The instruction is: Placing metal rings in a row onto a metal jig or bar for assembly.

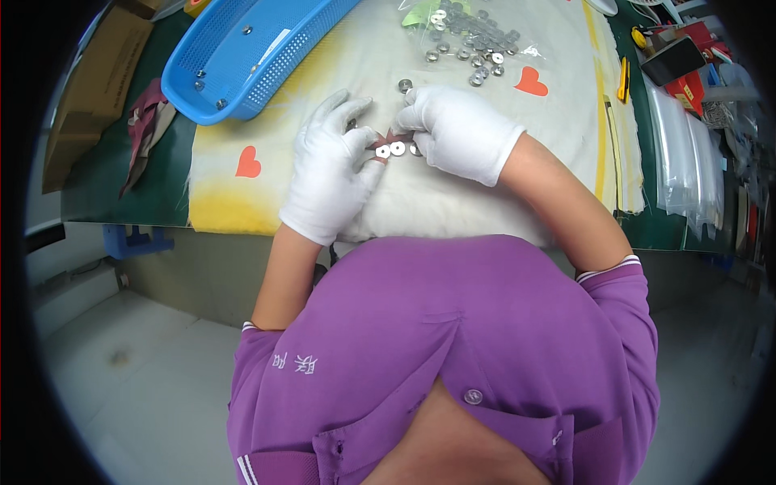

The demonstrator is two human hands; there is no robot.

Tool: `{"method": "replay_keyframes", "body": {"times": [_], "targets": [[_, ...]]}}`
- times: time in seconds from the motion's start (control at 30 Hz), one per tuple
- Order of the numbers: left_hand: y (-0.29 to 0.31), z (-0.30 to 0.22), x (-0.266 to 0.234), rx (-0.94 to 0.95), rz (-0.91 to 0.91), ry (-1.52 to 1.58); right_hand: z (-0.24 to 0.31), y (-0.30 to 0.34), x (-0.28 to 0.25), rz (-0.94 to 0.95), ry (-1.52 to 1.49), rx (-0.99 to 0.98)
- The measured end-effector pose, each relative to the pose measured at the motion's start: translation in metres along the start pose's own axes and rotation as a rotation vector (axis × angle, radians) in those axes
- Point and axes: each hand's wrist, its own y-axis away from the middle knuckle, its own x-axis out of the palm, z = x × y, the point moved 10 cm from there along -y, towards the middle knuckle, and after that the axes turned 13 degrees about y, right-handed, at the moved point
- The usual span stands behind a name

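My left hand (331, 166), in a white glove, is closed with thumb and forefinger at one end of a small dark red cloth (390, 139). A round metal piece (352, 124) shows among its other fingers. From the right, my gloved right hand (461, 133) pinches the cloth's other end, its fingertips bent down. Just below the cloth are small round white discs (397, 149) with centre holes. One more round piece (415, 149) is partly hidden by my right fingers. A single silver round piece (405, 85) lies on the padded cloth beyond my right fingertips.
A blue perforated basket (182, 81) with a few metal pieces stands at the far left. Beyond my hands, many silver round pieces (485, 40) lie on and around a clear bag. Cardboard (101, 89), crumpled cloth (149, 121), a yellow cutter (623, 79) and plastic bags (683, 153) edge the table.
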Motion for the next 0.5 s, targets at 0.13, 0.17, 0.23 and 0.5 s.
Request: {"method": "replay_keyframes", "body": {"times": [0.13,0.17,0.23,0.5], "targets": [[-0.002,-0.004,0.004,0.000,0.006,-0.005,-0.014,0.012,-0.002,0.002,-0.087,-0.048],[-0.003,-0.005,0.004,-0.005,0.000,-0.004,-0.022,0.016,-0.004,0.002,-0.206,-0.012],[-0.004,-0.010,0.001,0.010,-0.034,0.006,-0.041,0.026,-0.009,0.018,-0.305,0.053],[-0.015,-0.007,0.024,-0.115,0.149,0.083,-0.086,0.089,-0.031,0.007,-0.363,0.262]]}}
